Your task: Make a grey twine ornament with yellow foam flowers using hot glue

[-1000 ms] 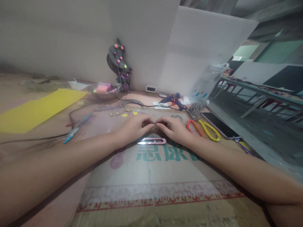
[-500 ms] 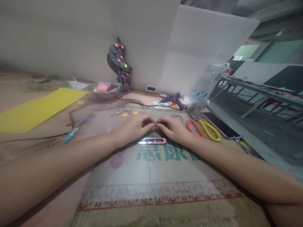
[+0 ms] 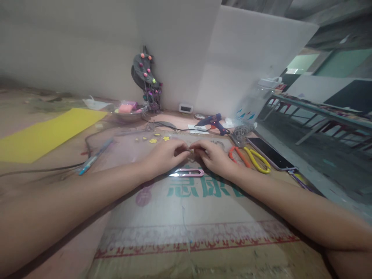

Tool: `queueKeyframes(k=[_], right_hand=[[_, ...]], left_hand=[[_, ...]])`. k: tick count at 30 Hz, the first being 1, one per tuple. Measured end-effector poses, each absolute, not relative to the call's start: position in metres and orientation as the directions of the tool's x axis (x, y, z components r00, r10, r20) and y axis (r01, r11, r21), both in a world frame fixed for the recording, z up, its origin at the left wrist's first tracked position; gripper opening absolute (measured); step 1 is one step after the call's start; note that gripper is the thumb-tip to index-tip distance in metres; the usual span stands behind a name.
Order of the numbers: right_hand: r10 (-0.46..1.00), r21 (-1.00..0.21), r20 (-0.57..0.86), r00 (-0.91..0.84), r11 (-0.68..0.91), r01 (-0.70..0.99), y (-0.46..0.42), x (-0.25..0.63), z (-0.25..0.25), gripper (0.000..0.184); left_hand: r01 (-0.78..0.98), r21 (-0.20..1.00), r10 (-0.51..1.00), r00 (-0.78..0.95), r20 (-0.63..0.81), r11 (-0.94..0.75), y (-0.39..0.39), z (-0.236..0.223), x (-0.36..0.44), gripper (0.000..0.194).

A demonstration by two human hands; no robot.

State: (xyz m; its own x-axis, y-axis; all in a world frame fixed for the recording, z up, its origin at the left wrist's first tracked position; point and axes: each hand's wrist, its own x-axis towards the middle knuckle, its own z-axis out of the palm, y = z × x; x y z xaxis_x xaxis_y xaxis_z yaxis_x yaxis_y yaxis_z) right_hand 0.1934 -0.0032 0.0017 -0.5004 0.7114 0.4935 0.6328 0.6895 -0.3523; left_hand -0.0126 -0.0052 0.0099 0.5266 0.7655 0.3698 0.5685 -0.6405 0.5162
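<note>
My left hand (image 3: 167, 155) and my right hand (image 3: 213, 157) meet fingertip to fingertip above the printed cardboard (image 3: 162, 217). The left thumb and forefinger pinch a tiny piece, perhaps yellowish, too small to make out. Beside it, the right fingers are bent close, and whether they grip it too is hidden. Just below the hands lies a pair of pink thread snips (image 3: 190, 173), blades to the left. Beyond the left hand, small yellow flower pieces (image 3: 153, 141) are scattered on the cardboard.
Scissors with orange and yellow handles (image 3: 257, 161) and a phone (image 3: 271, 154) lie right. Behind are a glue gun (image 3: 213, 123), a cord and a ball of grey yarn (image 3: 242, 133). Yellow sheet (image 3: 49, 133) and blue pen (image 3: 95, 157) are left; a grey crescent ornament (image 3: 143, 71) stands at the wall.
The right thumb has drawn back slightly from the left fingertips, and a bit of the small piece shows between the hands. The left hand has hardly moved.
</note>
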Motion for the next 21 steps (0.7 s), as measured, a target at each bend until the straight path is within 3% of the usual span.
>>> queueKeyframes(k=[21], right_hand=[[0.682, -0.302, 0.498, -0.535, 0.715, 0.63, -0.0003, 0.1938, -0.0009, 0.023]], left_hand=[[0.565, 0.473, 0.736, 0.555, 0.388, -0.676, -0.0043, 0.0095, -0.0124, 0.021]])
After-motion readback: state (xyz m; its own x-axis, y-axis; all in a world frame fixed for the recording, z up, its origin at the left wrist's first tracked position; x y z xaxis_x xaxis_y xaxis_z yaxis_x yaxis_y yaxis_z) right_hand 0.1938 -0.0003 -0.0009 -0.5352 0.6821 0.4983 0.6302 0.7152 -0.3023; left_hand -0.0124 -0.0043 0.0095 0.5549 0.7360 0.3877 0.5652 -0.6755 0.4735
